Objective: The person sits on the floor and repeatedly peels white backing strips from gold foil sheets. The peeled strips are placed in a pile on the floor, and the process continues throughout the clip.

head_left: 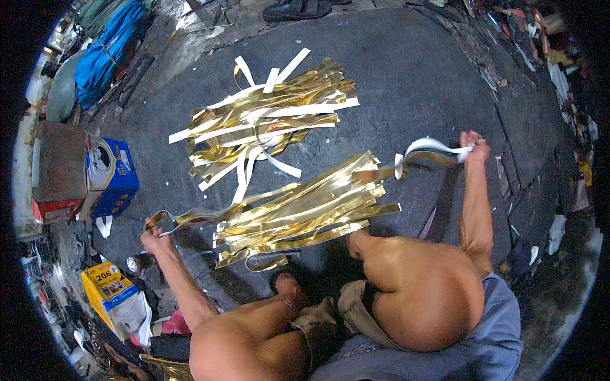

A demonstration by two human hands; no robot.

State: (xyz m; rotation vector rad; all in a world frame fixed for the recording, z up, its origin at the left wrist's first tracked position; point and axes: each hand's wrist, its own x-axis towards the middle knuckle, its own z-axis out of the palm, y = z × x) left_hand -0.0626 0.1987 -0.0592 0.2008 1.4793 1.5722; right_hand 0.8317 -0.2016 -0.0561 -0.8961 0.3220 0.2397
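Note:
My left hand point(155, 240), at the left, is closed on the end of a narrow gold strip with a pale back. That strip point(190, 217) runs rightward to the near pile. Far out to the right, my right hand point(475, 149) grips a curling strip point(429, 146), white on one face and gold on the other; it is slightly blurred. Whether both hands hold one same strip, I cannot tell. Between them lies a pile of shiny gold strips point(305, 203). Beyond it a second pile of gold strips point(273, 120) has white strips laid across it.
A dark floor mat point(406, 70) lies under the piles. To the left stand a blue box point(114, 178), a brown carton point(58, 159) and a yellow bag point(105, 282). A blue cloth bundle point(105, 63) sits far left. Sandals point(297, 9) lie at the far edge, scraps along the right.

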